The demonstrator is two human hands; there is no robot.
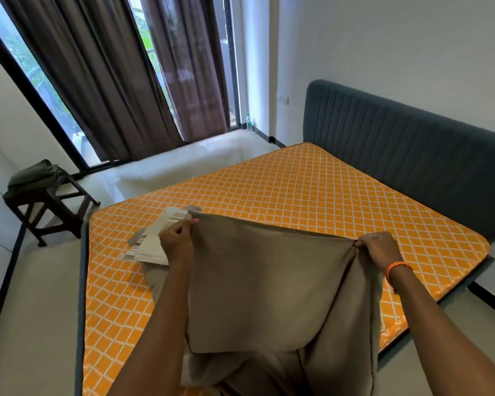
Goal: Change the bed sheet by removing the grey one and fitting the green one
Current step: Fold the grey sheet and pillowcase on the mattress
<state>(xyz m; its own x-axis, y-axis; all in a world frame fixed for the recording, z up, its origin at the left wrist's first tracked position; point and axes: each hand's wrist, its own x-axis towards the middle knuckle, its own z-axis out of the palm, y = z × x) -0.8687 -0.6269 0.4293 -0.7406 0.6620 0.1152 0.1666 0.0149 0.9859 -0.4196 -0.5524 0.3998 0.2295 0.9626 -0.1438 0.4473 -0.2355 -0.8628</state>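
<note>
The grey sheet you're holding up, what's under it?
Under the grey sheet, held by the left hand and right hand, lies the bare orange mattress. A striped cloth pokes out beside it; the rest is hidden.

A bare mattress (312, 192) with an orange cover crossed by white diamond lines lies against a dark grey ribbed headboard (412, 155). Brown curtains (103, 81) hang over the tall dark-framed windows (35, 70). A clear water bottle (249, 123) stands on the pale floor (166, 170) near the corner by the window. A dark wooden stool (52, 207) stands beside the mattress's corner, and a wall switch plate (283, 99) sits left of the headboard
</note>
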